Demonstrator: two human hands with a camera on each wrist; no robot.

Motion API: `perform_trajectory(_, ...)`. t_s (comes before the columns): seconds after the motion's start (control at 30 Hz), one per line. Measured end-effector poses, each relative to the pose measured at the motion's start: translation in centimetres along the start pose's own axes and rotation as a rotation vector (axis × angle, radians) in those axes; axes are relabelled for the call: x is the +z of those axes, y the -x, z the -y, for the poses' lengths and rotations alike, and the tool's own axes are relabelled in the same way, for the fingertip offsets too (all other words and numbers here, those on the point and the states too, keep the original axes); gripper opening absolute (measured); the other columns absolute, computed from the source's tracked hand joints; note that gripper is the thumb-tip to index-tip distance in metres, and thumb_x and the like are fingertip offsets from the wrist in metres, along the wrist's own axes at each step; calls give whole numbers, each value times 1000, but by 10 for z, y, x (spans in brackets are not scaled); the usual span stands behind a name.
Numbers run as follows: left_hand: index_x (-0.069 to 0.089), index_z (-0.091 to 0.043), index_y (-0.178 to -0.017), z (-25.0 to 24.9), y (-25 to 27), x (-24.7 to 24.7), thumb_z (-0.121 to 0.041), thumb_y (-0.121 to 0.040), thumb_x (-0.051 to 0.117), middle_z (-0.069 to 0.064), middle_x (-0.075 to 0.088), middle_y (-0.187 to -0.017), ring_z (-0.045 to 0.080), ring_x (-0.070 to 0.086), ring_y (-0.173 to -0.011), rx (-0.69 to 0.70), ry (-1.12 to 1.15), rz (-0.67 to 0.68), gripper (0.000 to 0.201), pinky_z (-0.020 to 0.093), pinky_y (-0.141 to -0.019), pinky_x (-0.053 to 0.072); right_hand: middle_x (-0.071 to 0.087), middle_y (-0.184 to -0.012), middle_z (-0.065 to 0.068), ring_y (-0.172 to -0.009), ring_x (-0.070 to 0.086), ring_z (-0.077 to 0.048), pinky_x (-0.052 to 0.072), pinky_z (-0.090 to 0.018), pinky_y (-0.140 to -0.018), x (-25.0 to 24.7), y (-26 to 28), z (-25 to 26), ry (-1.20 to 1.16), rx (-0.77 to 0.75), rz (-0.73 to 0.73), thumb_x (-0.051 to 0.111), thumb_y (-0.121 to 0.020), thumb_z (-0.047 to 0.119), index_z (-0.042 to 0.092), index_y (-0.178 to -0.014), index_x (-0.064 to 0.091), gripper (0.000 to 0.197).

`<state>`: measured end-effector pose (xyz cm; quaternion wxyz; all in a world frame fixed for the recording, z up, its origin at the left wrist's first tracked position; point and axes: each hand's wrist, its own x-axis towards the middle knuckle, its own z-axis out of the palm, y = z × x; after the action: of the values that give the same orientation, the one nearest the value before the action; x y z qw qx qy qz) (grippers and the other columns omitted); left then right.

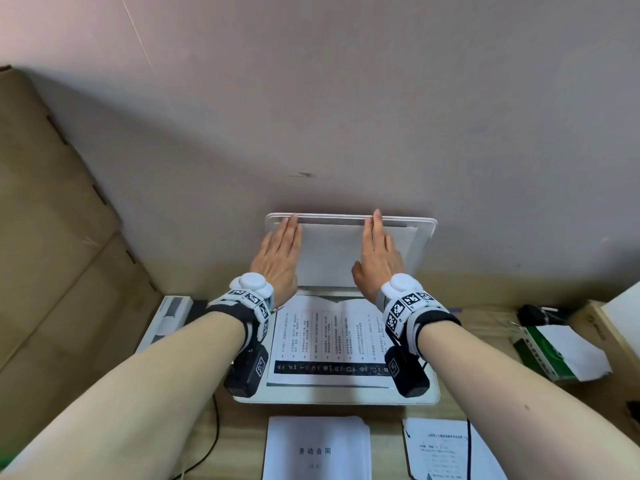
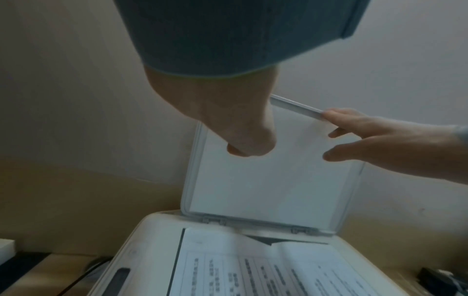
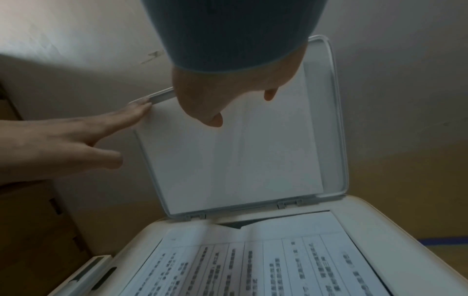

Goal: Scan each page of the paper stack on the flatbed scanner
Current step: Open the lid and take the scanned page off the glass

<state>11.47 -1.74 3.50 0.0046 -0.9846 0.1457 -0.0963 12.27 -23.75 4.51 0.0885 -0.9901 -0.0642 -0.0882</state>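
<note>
Reaching forward with both hands onto the raised scanner lid. Left hand lying flat, fingers straight and together, against the left part of the lid's white inner face, fingertips reaching its top edge. Right hand lying flat the same way further right, fingertips at the top edge too, thumb held out to the side. Gripping nothing with either hand, only touching the lid with straight fingers. Standing nearly upright, hinged at the back of the flatbed scanner, lid leaning toward the wall.

Lying face up on the scanner glass, 1 printed page with columns of text and a dark band along its near edge, its far edge slightly buckled by the hinges.

Resting on the tabletop just in front of the scanner, a paper stack with a title page on top. Sitting to its right, another printed sheet. Running past the scanner's left side, a black cable. Standing along the left, large cardboard boxes. Lying at the right, a green and white box.
</note>
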Motion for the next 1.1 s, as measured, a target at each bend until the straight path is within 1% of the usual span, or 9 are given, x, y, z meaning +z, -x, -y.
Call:
perform_trajectory(0.23, -15, -8, -153, -9, 33, 28, -11, -87, 39, 8, -23, -160, 21, -17, -148, 40, 26, 302, 85, 40, -123, 1, -7, -168, -7, -150, 15, -29, 35, -45, -115, 37, 39, -10, -47, 17, 250, 48, -98, 22, 10, -159, 3, 76)
perform_trajectory(0.4, -5, -10, -155, -28, 82, 62, -17, -93, 38, 6, -13, -162, 18, -8, -150, 75, 148, 486, 76, 36, -122, 4, 16, -164, -7, -146, 25, -28, 37, -43, -110, 115, 105, -13, -72, -23, 504, 40, -101, 34, 15, -154, 21, 58)
perform_trajectory(0.53, 2, -10, -156, -37, 128, 95, -30, -100, 31, 6, -4, -164, 16, -1, -150, 161, 251, 503, 66, 36, -122, 6, 12, -166, -3, -150, 17, -26, 27, -45, -116, 137, 136, -13, -29, -43, 441, 35, -103, 43, 19, -156, 19, 60)
perform_trajectory(0.6, 1, -11, -156, -42, 152, 106, -36, -100, 32, 3, -6, -163, 14, -3, -150, 225, 273, 543, 68, 36, -122, 5, 27, -159, -4, -143, 27, -28, 32, -44, -111, 136, 146, -10, 9, -33, 418, 33, -103, 44, 20, -151, 30, 54)
perform_trajectory(0.67, -1, -12, -156, -47, 169, 117, -37, -99, 35, 3, -8, -163, 13, -4, -150, 276, 219, 534, 72, 37, -122, 4, 48, -140, -5, -128, 41, -29, 38, -43, -101, 131, 161, -7, 51, -45, 359, 32, -102, 44, 20, -134, 46, 42)
perform_trajectory(0.77, 0, -11, -156, -56, 180, 120, -28, -92, 43, 7, -6, -163, 18, -1, -150, 280, 185, 517, 78, 43, -122, 10, 57, -120, -4, -114, 47, -27, 39, -41, -91, 125, 178, -1, 75, -50, 349, 30, -102, 43, 19, -115, 58, 38)
perform_trajectory(0.9, 24, -8, -152, -67, 185, 122, -11, -83, 60, 15, 22, -158, 29, 29, -144, 284, 196, 378, 79, 53, -108, 38, 58, -108, -2, -108, 47, -25, 40, -39, -85, 111, 200, 1, -6, -50, 355, 28, -104, 42, 19, -104, 65, 42)
perform_trajectory(1.0, 12, -15, -155, -71, 181, 115, -14, -93, 47, 8, 7, -163, 27, 12, -149, 264, 104, 501, 71, 46, -114, 32, 58, -110, -4, -109, 47, -25, 43, -39, -84, 104, 212, 1, -43, -49, 345, 32, -105, 39, 17, -108, 64, 39)
perform_trajectory(1.1, 21, -18, -152, -78, 176, 111, -12, -96, 42, 8, 14, -161, 28, 20, -145, 285, 64, 506, 60, 43, -104, 42, 56, -113, -5, -113, 45, -26, 44, -40, -86, 99, 227, -6, -38, 2, 352, 35, -105, 37, 16, -112, 63, 36)
